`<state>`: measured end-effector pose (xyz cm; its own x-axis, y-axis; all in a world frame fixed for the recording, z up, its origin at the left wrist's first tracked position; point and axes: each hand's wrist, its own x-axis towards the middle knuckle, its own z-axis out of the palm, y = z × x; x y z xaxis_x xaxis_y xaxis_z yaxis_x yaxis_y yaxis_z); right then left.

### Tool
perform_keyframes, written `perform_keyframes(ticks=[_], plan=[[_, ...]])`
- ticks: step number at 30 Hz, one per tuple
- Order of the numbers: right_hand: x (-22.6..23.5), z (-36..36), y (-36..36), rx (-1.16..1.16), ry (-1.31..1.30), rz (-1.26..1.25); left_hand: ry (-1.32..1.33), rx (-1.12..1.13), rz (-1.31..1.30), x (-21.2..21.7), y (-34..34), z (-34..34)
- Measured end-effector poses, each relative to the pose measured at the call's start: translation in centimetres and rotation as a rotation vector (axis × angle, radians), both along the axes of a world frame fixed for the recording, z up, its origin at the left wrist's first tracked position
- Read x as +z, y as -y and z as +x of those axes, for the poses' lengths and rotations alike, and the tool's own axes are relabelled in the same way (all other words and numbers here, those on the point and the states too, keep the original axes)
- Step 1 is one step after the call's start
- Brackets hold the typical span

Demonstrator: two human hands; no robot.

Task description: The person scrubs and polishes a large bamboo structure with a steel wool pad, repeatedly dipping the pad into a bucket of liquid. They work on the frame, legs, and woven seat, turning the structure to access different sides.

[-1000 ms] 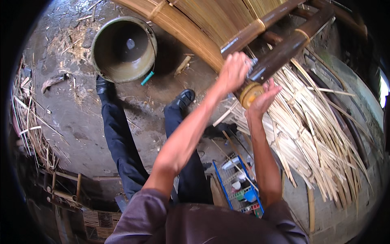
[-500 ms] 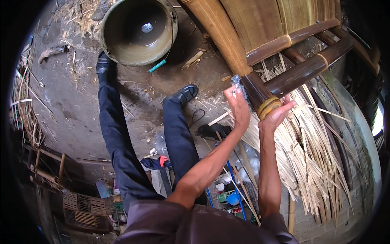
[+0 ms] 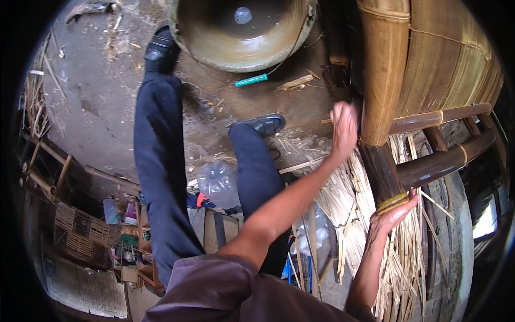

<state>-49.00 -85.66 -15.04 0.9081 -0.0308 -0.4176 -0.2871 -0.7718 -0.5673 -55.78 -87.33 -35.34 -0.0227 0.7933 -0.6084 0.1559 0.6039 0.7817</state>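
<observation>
On the right stands a bamboo chair or bench [image 3: 445, 70], tilted, with slatted panels and dark, wet-looking rails. Its thick leg [image 3: 380, 166] is dark toward the end nearest me, where a yellowish ring shows. My right hand [image 3: 394, 214] cups that end from below, the thumb and fingers against it. Beside the leg's left side, my left hand [image 3: 344, 126] is closed and slightly blurred. The grey, fuzzy scouring pad it held half a second ago is now hidden by the fingers and the leg.
A large bucket [image 3: 241, 59] with murky water and a teal handle grip [image 3: 251, 80] stands ahead. Pale bamboo strips [image 3: 397, 268] lie heaped under the leg. A clear plastic bottle [image 3: 217, 182] lies between my legs. Crates [image 3: 80, 228] and clutter are at the lower left.
My left hand has slid up along the leg, away from its end. The right hand still supports the end. The view has shifted, and the bamboo piece stands more upright in it.
</observation>
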Motion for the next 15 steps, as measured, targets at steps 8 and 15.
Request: perform_keyframes(ticks=[8, 15], plan=[[-0.1, 0.1, 0.1, -0.034, 0.082, -0.02, 0.335, -0.415, 0.131, -10.0, -4.9, -0.3], [0.3, -1.0, -1.0, 0.007, -0.057, 0.058, 0.3, -0.349, 0.301, -4.6, -5.1, -3.8]])
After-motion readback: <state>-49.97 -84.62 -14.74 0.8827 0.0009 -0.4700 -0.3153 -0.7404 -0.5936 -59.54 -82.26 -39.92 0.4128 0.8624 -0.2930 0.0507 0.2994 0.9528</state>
